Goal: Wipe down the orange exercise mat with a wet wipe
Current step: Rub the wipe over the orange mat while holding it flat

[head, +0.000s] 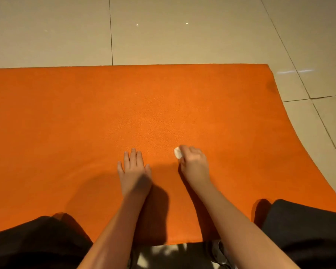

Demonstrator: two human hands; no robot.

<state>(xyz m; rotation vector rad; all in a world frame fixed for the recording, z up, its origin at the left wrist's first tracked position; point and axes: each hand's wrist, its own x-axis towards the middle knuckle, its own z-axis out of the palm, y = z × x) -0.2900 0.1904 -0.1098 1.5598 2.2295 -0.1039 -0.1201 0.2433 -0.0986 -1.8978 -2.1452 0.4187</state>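
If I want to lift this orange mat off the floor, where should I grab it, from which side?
Probably the far right corner of the orange mat, pinched from the tiled floor side: two free edges meet there and nothing lies on it. Your left hand lies flat mid-mat; your right hand holds the wet wipe.

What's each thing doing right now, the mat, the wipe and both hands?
Orange exercise mat: spread out on the beige tiled floor.
Small white wet wipe: bunched up, on the mat.
Left hand: open, flat on the mat.
Right hand: curled round the wipe.
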